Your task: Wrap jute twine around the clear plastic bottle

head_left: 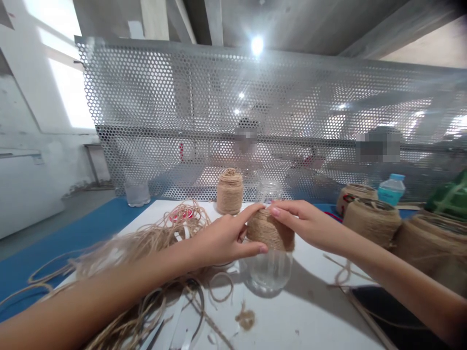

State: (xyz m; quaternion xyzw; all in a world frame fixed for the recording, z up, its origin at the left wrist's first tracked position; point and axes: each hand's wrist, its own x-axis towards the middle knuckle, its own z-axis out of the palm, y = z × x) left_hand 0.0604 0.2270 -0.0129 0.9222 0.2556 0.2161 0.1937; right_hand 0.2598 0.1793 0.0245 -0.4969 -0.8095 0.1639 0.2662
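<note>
A clear glass jar (pixel 269 274) stands in front of me, its upper part wrapped in jute twine (pixel 272 232) and its lower part bare. My left hand (pixel 233 238) grips the wrapped part from the left, thumb across the front and fingers up at the rim. From the right, my right hand (pixel 301 218) holds the jar's top edge, its fingertips close to those of the left. Left of the jar lies a loose tangle of twine (pixel 146 238). Behind it stands a fully wrapped jar (pixel 229 193) with coiled twine on top.
Several twine-wrapped jars (pixel 372 221) and a blue-capped bottle (pixel 391 190) stand at the right. A dark flat panel (pixel 390 311) lies at front right. Another clear jar (pixel 269 189) stands behind. A perforated metal screen (pixel 200 112) borders the table's back, with people beyond it.
</note>
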